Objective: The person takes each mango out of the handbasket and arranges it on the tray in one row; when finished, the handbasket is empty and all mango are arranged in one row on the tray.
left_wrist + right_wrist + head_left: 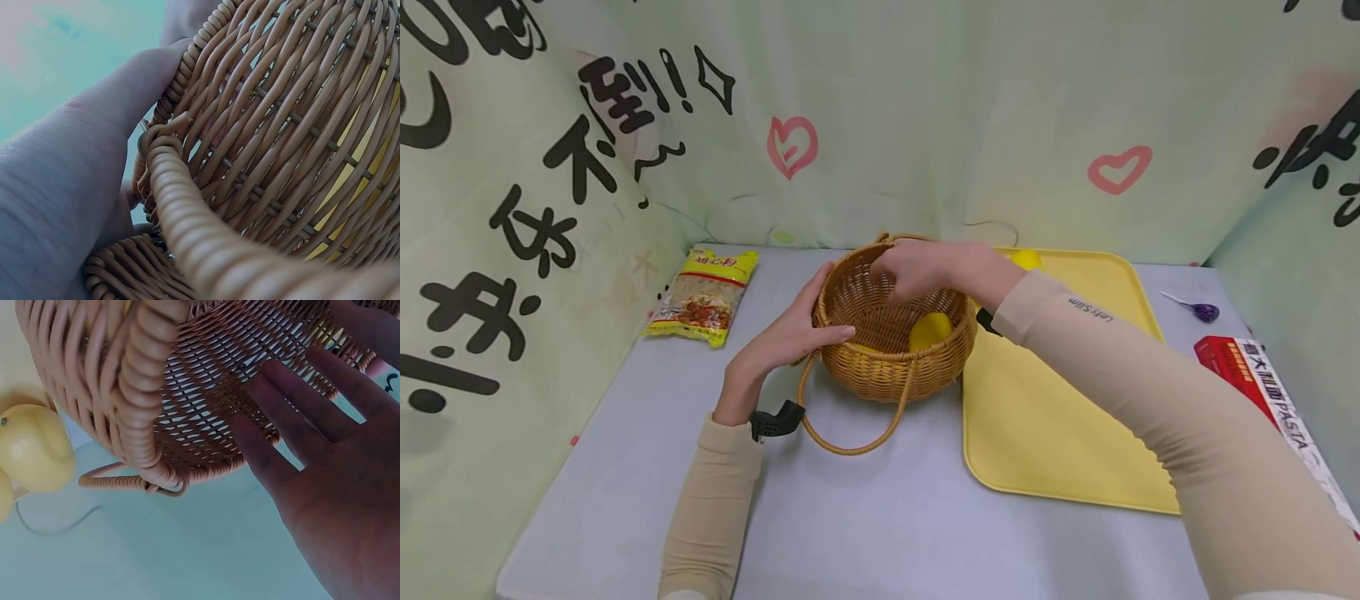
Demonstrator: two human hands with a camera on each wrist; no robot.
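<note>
My left hand grips the left rim of a round wicker basket, its thumb lying along the rim. The basket tilts so that its mouth faces me, and its looped handle hangs down in front. A yellow round fruit lies inside, low on the right. Over the basket's mouth reaches my right hand. In the right wrist view, the fingers of that hand stretch out spread at the opening, with nothing held.
A yellow tray lies right of the basket, with yellow fruit at its far edge, partly hidden by my right arm. A yellow food packet lies at the left. On the right are a red pasta box and a purple-headed stick.
</note>
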